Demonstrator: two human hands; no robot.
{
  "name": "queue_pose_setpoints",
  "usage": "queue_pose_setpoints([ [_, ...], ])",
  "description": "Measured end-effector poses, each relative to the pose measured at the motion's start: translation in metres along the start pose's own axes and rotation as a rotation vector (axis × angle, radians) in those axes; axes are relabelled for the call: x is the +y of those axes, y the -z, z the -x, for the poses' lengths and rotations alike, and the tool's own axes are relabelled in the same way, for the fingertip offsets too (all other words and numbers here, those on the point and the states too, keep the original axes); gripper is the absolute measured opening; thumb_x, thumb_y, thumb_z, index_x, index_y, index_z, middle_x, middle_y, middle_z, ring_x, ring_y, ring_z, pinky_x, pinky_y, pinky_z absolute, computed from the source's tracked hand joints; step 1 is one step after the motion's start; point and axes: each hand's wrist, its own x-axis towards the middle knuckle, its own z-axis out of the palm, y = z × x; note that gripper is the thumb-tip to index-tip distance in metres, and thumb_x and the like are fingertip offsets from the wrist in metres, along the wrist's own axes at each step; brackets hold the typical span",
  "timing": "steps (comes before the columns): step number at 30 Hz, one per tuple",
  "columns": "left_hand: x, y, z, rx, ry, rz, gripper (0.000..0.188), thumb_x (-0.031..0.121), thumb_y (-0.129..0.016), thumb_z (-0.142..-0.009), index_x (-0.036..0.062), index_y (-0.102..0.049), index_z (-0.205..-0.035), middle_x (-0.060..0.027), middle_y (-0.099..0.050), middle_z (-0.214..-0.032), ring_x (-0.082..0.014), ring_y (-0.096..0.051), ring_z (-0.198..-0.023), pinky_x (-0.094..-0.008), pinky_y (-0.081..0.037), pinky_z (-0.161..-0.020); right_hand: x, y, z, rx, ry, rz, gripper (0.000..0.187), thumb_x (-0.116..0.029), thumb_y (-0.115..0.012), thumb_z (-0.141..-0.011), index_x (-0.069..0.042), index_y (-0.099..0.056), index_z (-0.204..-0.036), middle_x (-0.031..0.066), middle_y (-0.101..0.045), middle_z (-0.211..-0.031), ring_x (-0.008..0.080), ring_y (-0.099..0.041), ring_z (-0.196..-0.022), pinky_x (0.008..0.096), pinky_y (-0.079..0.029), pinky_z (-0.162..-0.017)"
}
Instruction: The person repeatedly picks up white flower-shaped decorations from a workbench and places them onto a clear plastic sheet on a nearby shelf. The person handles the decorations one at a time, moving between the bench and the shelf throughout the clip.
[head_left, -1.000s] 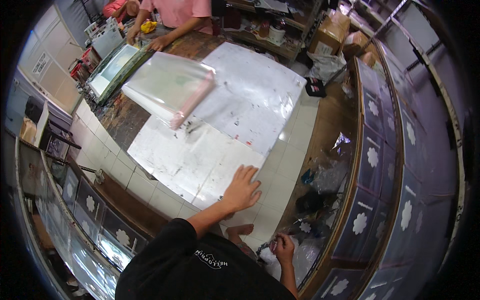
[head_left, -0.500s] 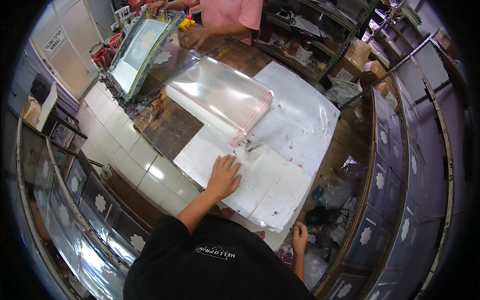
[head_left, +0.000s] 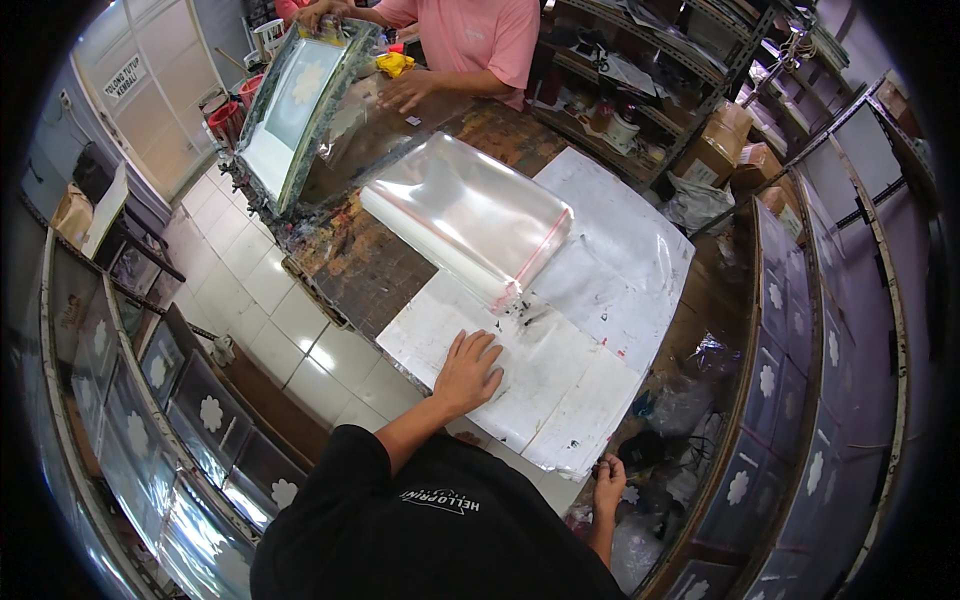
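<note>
Leftward of the plastic stack (head_left: 470,212) on the counter (head_left: 385,278), a tilted frame (head_left: 298,112) could drop if the co-worker's hand (head_left: 318,12) slips. On the stack's near side, the left hand (head_left: 467,375) rests loosely spread on white paper (head_left: 545,375), gripping nothing; pushing might crumple it. Nearer and rightward of the stack, the right hand (head_left: 608,485) curls, its hold unclear.

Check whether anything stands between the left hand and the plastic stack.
Nothing visible does. Between the left hand and the near corner of the plastic stack, only the flat white sheet shows, with nothing standing on it there.
</note>
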Motion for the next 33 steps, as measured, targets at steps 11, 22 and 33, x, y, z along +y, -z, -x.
queue_pose_setpoints([
  [11, -0.030, 0.050, -0.039, 0.394, 0.044, -0.164, 0.071, 0.013, -0.074, -0.077, 0.0044, -0.045, -0.142, -0.0244, -0.039, -0.146, -0.0428, -0.038, -0.135, -0.0545, -0.031, -0.112, 0.013, -0.007, 0.011, -0.011, -0.004, 0.045, 0.018, -0.004, -0.053, -0.097, 0.002, -0.063, -0.112, 0.0038, -0.064, -0.093, 0.0086, -0.056, -0.075, 0.0237, -0.046, -0.067],
  [22, -0.022, 0.042, -0.134, -0.372, -0.229, -0.457, 0.095, 0.031, -0.076, -0.078, 0.0052, -0.025, -0.153, -0.0172, -0.043, -0.148, -0.0344, -0.041, -0.136, -0.0572, -0.022, -0.117, 0.014, -0.006, 0.026, 0.024, -0.068, 0.012, 0.022, -0.009, -0.054, -0.099, 0.002, -0.061, -0.118, 0.0060, -0.066, -0.100, 0.0125, -0.062, -0.083, 0.0263, -0.051, -0.075],
  [33, 0.053, 0.002, -0.085, -0.161, -0.574, -0.223, 0.034, 0.016, -0.063, -0.087, 0.0000, -0.064, -0.117, -0.0084, -0.058, -0.093, -0.0268, -0.056, -0.094, -0.0480, -0.041, -0.093, -0.053, 0.008, 0.058, 0.193, -0.072, -0.256, 0.030, -0.013, -0.056, -0.100, 0.000, -0.055, -0.127, 0.0128, -0.064, -0.114, 0.0210, -0.066, -0.098, 0.0333, -0.054, -0.086],
])
